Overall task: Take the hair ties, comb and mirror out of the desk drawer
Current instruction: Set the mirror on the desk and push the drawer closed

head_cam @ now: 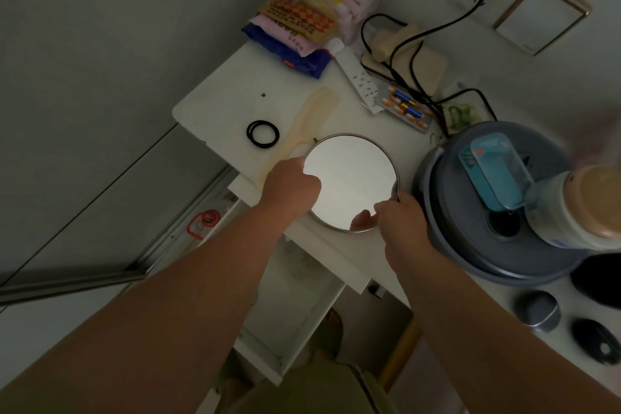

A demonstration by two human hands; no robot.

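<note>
A round mirror (351,178) with a metal rim is held over the front edge of the white desk (218,87). My left hand (290,186) grips its left rim and my right hand (401,218) grips its lower right rim. Black hair ties (262,133) lie on the desk to the left of the mirror. A cream comb (311,119) lies between the ties and the mirror, its lower end hidden behind the mirror and my left hand. The white desk drawer (295,309) stands pulled out below my arms.
A grey round appliance (470,245) with a blue box and a bottle on top stands right of the mirror. Pill blisters (405,107), a power strip (358,77), cables and snack packets (292,40) crowd the back. Two dark small objects (596,341) lie at the right.
</note>
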